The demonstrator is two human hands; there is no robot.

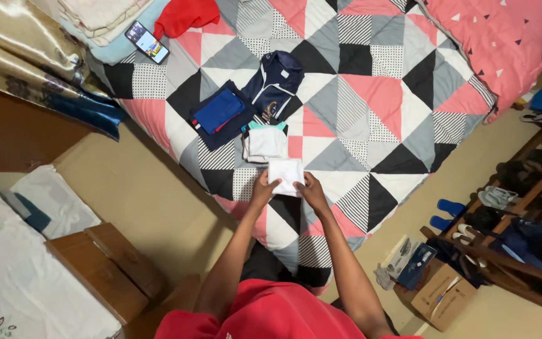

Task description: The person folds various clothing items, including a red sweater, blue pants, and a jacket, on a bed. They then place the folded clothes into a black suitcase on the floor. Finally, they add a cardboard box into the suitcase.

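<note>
Near the bed's (pixel 371 94) front edge, just below a folded white garment (pixel 266 143), left hand (pixel 263 188) and right hand (pixel 312 187) pinch a small white folded cloth (pixel 285 174) by its sides; it looks light, soft and floppy, best gripped at edges.

A phone (pixel 147 42) with a lit screen lies on the quilt's far left corner. A brown cardboard box (pixel 443 295) and a dark blue packet (pixel 416 265) sit on the floor, right.

Bed (pixel 371 107) with patchwork quilt, on it folded white cloth (pixel 285 175), white shirt (pixel 266 143), navy jacket (pixel 277 83), blue stack (pixel 219 114), phone (pixel 147 41), red garment (pixel 186 15)
</note>
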